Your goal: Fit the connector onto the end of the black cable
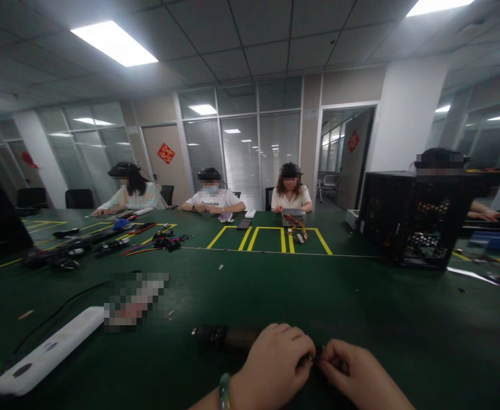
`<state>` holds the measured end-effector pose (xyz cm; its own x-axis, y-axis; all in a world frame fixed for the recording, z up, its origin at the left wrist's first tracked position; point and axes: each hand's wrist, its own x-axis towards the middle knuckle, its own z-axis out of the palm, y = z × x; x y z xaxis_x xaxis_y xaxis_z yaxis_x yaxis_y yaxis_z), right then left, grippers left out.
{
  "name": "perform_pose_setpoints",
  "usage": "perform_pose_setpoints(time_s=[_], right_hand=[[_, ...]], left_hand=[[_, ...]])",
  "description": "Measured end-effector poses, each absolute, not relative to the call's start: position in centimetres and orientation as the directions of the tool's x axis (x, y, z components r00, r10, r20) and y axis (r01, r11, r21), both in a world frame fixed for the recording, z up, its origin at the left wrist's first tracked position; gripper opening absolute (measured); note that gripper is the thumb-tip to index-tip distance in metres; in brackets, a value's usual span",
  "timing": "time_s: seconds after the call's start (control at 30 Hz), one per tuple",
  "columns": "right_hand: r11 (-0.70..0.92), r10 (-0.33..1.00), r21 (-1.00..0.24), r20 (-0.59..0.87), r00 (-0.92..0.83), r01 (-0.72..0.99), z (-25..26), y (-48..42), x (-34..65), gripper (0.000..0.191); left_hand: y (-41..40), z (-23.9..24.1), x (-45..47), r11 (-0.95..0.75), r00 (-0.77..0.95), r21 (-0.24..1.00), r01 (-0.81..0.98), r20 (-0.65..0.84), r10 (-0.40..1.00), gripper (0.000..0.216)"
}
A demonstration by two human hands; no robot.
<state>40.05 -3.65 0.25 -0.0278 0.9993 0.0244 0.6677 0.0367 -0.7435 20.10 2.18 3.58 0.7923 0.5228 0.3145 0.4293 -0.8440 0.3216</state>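
My left hand (275, 361), with a green bangle (224, 392) at the wrist, is closed with its fingertips pinched together. Facing it, my right hand (356, 370) is closed too, thumb against forefinger. Between the fingertips a small dark piece (318, 354) shows, with a brassy glint by the left thumb; most of it is hidden and its kind cannot be made out. A dark cylindrical tool (233, 340) with a ringed black end and a small metal tip lies on the green table (241, 296), its other end hidden behind my left hand.
At left lie a white power strip (57, 347) and a black cable (57, 310). Beyond are bundled wires (160, 239) and a power supply unit (293, 215) with coloured leads. A black computer case (412, 219) stands at right. Several people sit around the table.
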Motion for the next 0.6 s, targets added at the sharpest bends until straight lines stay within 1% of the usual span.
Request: perform_pose_setpoints(time_s=[0.2, 0.4, 0.6], right_hand=[[0.040, 0.999, -0.741, 0.029, -0.027, 0.671, 0.10, -3.60, 40.18, 0.012], [0.044, 0.999, -0.743, 0.032, -0.030, 0.668, -0.37, -3.59, 40.26, 0.011], [0.058, 0.998, -0.752, 0.040, -0.043, 0.656, -0.22, -3.58, 40.27, 0.011]], left_hand=[[2.10, 3.71, 20.15, -0.830, 0.774, 0.327, 0.451, 0.319, 0.547, 0.015], [2.11, 3.69, 20.14, -0.841, 0.789, 0.307, 0.444, 0.310, 0.530, 0.005], [2.31, 3.48, 20.17, -0.850, 0.794, 0.311, 0.426, 0.320, 0.516, 0.005]])
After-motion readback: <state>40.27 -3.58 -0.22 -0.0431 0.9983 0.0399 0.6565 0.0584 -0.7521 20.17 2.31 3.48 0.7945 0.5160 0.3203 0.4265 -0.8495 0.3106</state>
